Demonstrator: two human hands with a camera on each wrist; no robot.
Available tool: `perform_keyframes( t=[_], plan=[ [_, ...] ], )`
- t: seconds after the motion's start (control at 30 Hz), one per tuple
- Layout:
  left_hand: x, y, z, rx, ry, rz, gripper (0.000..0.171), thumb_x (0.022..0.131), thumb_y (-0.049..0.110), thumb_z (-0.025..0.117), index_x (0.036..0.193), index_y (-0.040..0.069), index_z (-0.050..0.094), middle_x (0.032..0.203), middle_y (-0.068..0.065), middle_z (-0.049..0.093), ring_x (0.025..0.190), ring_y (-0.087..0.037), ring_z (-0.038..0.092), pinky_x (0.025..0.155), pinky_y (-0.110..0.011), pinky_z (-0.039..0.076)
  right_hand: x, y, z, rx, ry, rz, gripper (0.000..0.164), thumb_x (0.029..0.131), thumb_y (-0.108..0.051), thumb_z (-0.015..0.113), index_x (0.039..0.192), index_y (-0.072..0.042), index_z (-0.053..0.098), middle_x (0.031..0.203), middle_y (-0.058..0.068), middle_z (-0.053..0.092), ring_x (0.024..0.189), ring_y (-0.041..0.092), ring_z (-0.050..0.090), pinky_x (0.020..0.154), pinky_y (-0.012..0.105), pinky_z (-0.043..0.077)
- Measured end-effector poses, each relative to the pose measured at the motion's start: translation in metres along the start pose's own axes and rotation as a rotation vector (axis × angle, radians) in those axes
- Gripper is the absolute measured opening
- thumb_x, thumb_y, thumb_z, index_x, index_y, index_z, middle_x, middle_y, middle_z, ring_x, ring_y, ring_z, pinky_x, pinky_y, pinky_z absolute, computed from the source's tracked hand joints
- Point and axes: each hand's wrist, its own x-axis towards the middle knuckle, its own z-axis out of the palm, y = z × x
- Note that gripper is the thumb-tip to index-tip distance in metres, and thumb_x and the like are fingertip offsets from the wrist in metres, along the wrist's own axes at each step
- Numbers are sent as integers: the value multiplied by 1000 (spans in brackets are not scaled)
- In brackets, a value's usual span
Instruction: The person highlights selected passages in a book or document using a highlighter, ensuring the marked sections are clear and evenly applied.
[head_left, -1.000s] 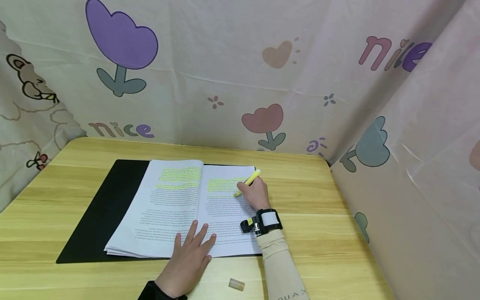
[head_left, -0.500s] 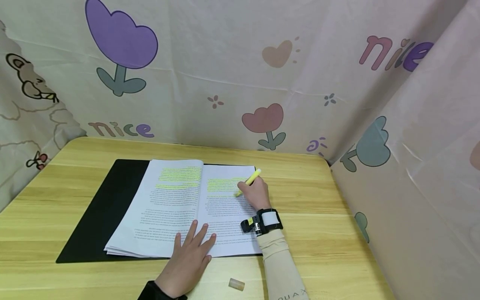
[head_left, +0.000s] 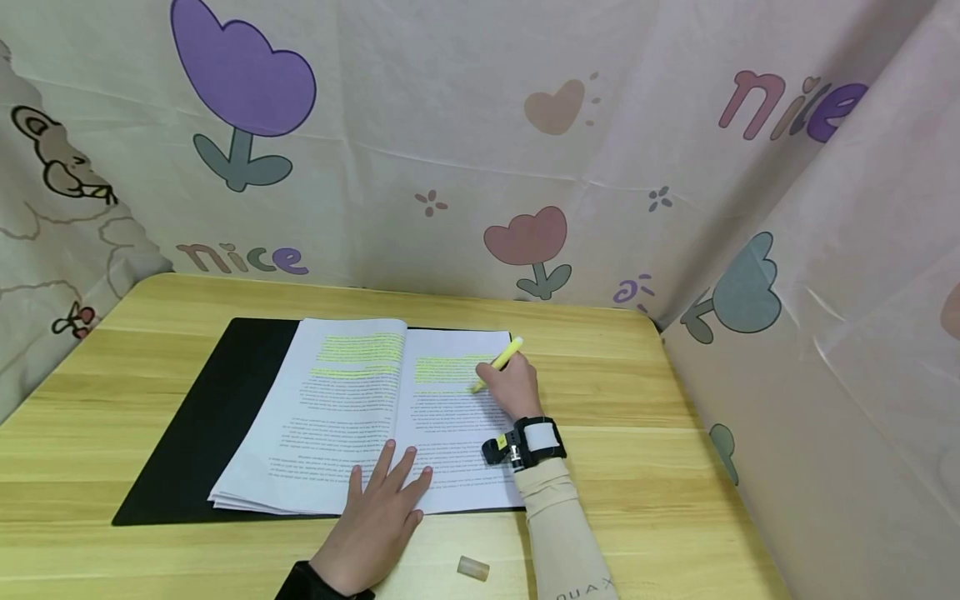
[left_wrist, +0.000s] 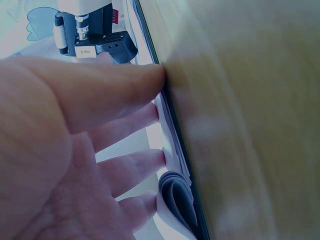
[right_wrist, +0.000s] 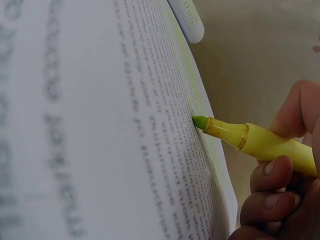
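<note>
A stapled-looking stack of printed pages (head_left: 330, 425) lies spread flat, with yellow-marked lines near the top of both pages. My right hand (head_left: 513, 387) pinches a yellow highlighter (head_left: 507, 353) over the right page. In the right wrist view the highlighter (right_wrist: 270, 147) has its green-yellow tip right at a line of print, below the marked band. My left hand (head_left: 378, 521) rests with fingers spread on the lower edge of the pages near the fold. The left wrist view shows its straight fingers (left_wrist: 120, 90) along the page edges, which curl up at the fold.
Under the pages lies a black folder (head_left: 202, 425), showing at the left. A small greyish cap (head_left: 473, 569) sits on the wooden table (head_left: 600, 500) in front, between the two arms. Printed cloth (head_left: 420, 108) hangs behind and at both sides of the table.
The highlighter and right hand have shifted very slightly to the right along the line. My left hand stays in place.
</note>
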Motion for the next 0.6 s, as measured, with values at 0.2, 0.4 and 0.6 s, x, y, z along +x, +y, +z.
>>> perform_keyframes(
  t=[0.2, 0.4, 0.6],
  plan=[
    [0, 0, 0, -1, 4, 3, 42, 90, 21, 64, 130, 10, 60, 147, -18, 41, 143, -42, 17, 99, -75, 15, 0, 0, 0, 5, 0, 0, 29, 82, -34, 64, 79, -7, 55, 58, 2, 46, 46, 16, 41, 42, 27, 32],
    [-1, 0, 0, -3, 3, 8, 42, 90, 21, 64, 130, 10, 60, 147, -19, 41, 143, -42, 18, 99, -75, 16, -1, -1, -2, 10, -5, 13, 28, 82, -34, 64, 81, -7, 55, 60, 2, 46, 47, 16, 41, 43, 27, 33],
    [0, 0, 0, -3, 3, 7, 42, 89, 21, 64, 130, 10, 60, 147, -19, 41, 143, -42, 18, 99, -75, 15, 2, 1, -2, -2, -9, 18, 30, 82, -35, 63, 79, -6, 56, 59, 3, 46, 46, 16, 41, 42, 28, 33]
  ],
)
